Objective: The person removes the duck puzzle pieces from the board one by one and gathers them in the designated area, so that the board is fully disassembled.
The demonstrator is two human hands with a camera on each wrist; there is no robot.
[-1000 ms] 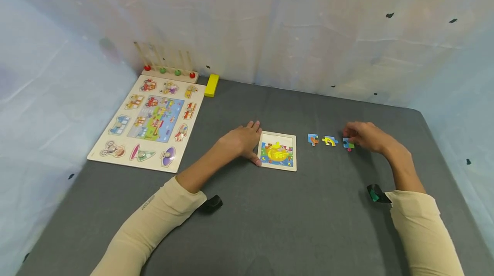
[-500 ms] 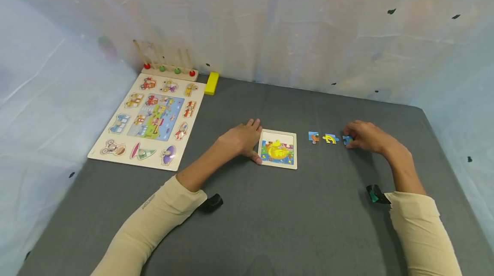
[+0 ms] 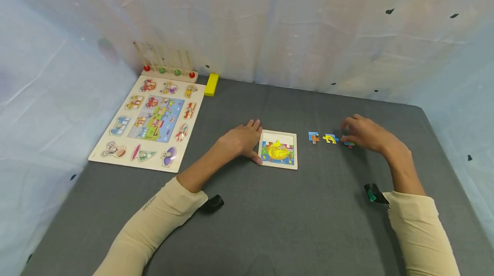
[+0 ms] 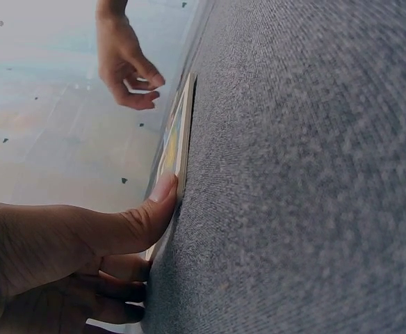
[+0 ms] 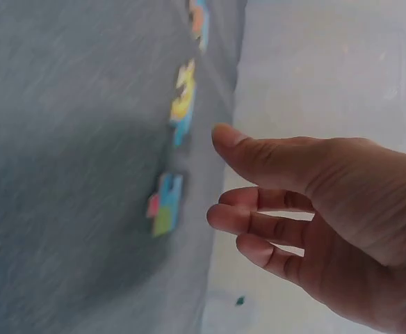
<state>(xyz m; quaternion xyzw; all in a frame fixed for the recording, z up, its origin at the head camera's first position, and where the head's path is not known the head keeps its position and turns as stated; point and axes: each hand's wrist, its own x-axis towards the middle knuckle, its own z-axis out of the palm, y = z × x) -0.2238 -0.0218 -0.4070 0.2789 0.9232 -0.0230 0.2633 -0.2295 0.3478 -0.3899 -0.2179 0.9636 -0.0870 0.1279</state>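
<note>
My left hand (image 3: 242, 141) rests at the left edge of a small wooden puzzle tray (image 3: 295, 151), its thumb against the tray's side in the left wrist view. A yellow duck picture fills the lower part of the tray, and bare wood shows at its top. To the right, three loose jigsaw pieces lie in a row: a blue and orange piece (image 3: 313, 137), a yellow and blue piece (image 3: 330, 139) and a blue, green and red piece (image 5: 165, 209). Over this last piece hovers my right hand (image 3: 364, 132), fingers loosely bent with nothing between them, apart from the piece in the right wrist view.
A large wooden vehicle puzzle board (image 3: 133, 154) lies at the left. Behind it stands a peg rack (image 3: 170, 74) with red and green beads, beside a yellow block (image 3: 211, 85). A pale patterned curtain (image 3: 308, 31) borders the grey table (image 3: 278, 220).
My right hand has come off the blue, green and red piece at the row's right end and risen above it. My left hand stays at the tray.
</note>
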